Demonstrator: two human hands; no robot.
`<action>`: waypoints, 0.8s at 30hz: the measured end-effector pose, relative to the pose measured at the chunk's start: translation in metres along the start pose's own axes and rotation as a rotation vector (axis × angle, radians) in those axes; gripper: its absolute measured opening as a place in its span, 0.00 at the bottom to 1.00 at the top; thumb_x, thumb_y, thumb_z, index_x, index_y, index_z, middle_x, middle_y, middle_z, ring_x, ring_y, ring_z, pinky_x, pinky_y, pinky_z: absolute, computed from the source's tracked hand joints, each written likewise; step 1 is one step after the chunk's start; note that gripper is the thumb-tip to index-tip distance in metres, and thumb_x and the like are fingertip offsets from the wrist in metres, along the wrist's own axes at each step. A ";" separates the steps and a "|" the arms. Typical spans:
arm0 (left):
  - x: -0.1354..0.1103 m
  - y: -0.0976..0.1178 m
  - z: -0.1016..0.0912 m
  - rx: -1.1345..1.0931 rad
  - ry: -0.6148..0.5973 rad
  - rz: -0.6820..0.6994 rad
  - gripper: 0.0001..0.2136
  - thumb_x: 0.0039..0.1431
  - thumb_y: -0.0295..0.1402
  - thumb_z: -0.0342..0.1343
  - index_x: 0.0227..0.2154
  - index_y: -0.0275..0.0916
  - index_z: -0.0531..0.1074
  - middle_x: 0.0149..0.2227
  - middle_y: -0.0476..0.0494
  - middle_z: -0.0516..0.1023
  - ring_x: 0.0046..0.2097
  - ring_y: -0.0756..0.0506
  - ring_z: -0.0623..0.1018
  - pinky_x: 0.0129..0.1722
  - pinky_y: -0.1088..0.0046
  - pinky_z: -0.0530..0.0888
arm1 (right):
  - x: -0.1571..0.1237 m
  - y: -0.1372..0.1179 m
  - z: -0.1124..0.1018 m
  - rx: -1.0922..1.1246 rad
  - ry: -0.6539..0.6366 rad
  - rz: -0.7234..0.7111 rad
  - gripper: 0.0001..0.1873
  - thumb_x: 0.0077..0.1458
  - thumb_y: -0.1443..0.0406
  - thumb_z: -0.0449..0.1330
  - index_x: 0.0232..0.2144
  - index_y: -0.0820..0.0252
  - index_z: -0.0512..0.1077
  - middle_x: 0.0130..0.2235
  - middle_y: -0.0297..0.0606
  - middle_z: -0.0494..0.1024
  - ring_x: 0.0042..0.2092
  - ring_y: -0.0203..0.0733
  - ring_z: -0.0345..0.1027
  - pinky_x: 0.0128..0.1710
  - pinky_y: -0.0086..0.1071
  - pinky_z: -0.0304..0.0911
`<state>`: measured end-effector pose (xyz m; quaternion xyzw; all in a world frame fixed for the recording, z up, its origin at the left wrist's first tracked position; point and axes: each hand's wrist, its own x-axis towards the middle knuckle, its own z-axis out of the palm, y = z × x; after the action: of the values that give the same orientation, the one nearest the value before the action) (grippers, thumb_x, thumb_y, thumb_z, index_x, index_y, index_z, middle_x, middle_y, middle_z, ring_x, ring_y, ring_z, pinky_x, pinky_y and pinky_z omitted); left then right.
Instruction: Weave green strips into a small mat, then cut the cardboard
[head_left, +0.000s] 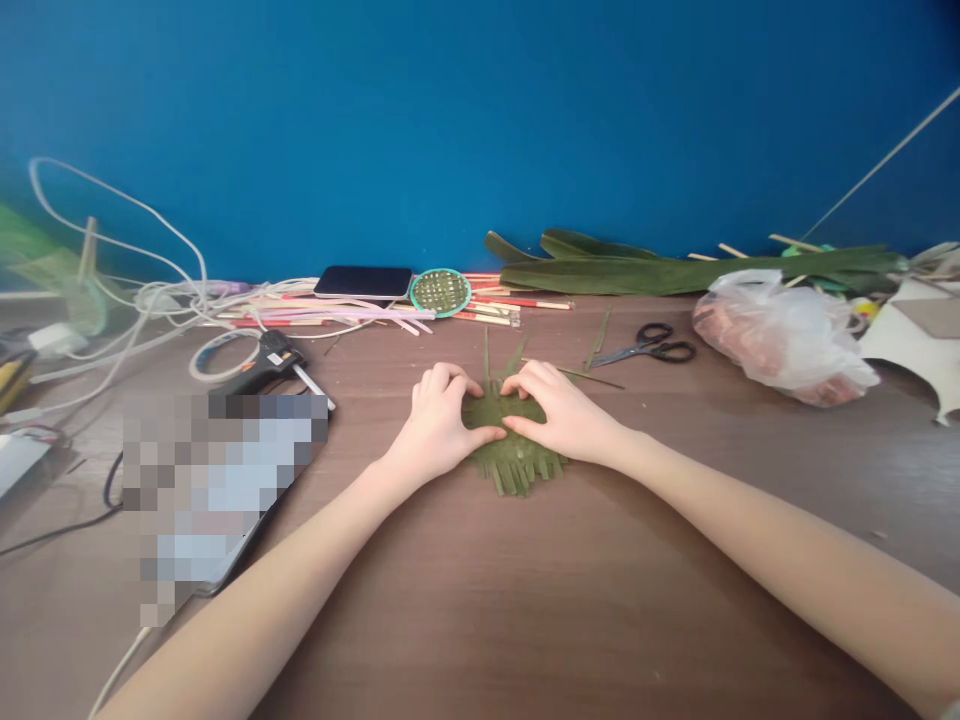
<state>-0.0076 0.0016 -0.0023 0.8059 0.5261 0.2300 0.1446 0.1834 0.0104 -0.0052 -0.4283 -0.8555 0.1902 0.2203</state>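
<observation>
A small mat of woven green leaf strips [516, 460] lies on the brown table [525, 600], its loose ends fanning toward me and a few strips pointing away. My left hand [437, 425] presses on the mat's left side, fingers curled and thumb pinching a strip. My right hand [559, 410] holds the right side the same way, with the thumb tips of both hands nearly touching over the middle. Both hands cover most of the weave.
Black scissors [646, 345] lie behind right, next to a plastic bag [784, 335] and long green leaves [675, 268]. Behind are a phone [364, 281], a round teal-rimmed woven piece [440, 292] and coloured sticks [510, 300]. A glue gun [262, 365], cables and a blurred tablet [217, 490] are left.
</observation>
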 end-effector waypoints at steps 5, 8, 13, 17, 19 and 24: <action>0.000 -0.002 0.002 -0.002 -0.003 -0.005 0.20 0.42 0.38 0.66 0.35 0.39 0.65 0.41 0.44 0.63 0.46 0.41 0.65 0.49 0.58 0.63 | -0.001 0.000 0.000 0.001 -0.004 0.007 0.09 0.51 0.64 0.57 0.36 0.59 0.64 0.37 0.40 0.65 0.42 0.44 0.60 0.42 0.37 0.58; 0.000 -0.003 0.003 -0.005 0.003 -0.002 0.20 0.41 0.38 0.66 0.36 0.39 0.65 0.41 0.44 0.63 0.46 0.42 0.65 0.50 0.58 0.63 | -0.001 0.000 0.000 -0.004 -0.007 0.004 0.09 0.52 0.64 0.57 0.37 0.60 0.64 0.37 0.40 0.65 0.42 0.44 0.60 0.43 0.38 0.57; 0.000 -0.003 0.004 -0.004 0.040 -0.010 0.22 0.40 0.39 0.66 0.37 0.39 0.64 0.42 0.44 0.62 0.46 0.41 0.65 0.49 0.59 0.63 | 0.000 0.001 0.001 -0.005 0.019 -0.004 0.11 0.51 0.64 0.58 0.38 0.60 0.64 0.35 0.39 0.65 0.40 0.43 0.59 0.41 0.37 0.57; -0.001 -0.002 0.001 -0.005 0.022 0.011 0.21 0.43 0.37 0.64 0.38 0.37 0.64 0.43 0.42 0.62 0.46 0.41 0.65 0.50 0.58 0.63 | -0.002 0.001 0.000 -0.021 0.042 -0.025 0.10 0.51 0.65 0.57 0.38 0.60 0.64 0.34 0.38 0.65 0.39 0.42 0.59 0.40 0.36 0.57; -0.001 -0.002 -0.001 -0.017 0.005 0.034 0.16 0.46 0.33 0.60 0.39 0.37 0.65 0.42 0.42 0.63 0.46 0.42 0.65 0.50 0.59 0.63 | -0.002 0.002 -0.001 -0.032 0.049 -0.037 0.09 0.52 0.65 0.57 0.37 0.60 0.65 0.33 0.37 0.65 0.38 0.42 0.59 0.39 0.35 0.56; 0.000 -0.004 -0.005 -0.058 0.006 0.043 0.07 0.51 0.24 0.50 0.34 0.38 0.67 0.39 0.45 0.66 0.45 0.44 0.67 0.49 0.61 0.64 | -0.002 0.004 0.000 -0.030 0.046 -0.063 0.07 0.52 0.64 0.57 0.35 0.59 0.66 0.31 0.37 0.66 0.37 0.42 0.58 0.40 0.36 0.56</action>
<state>-0.0133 0.0033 0.0000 0.8118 0.5020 0.2508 0.1613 0.1871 0.0112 -0.0074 -0.4088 -0.8660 0.1603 0.2393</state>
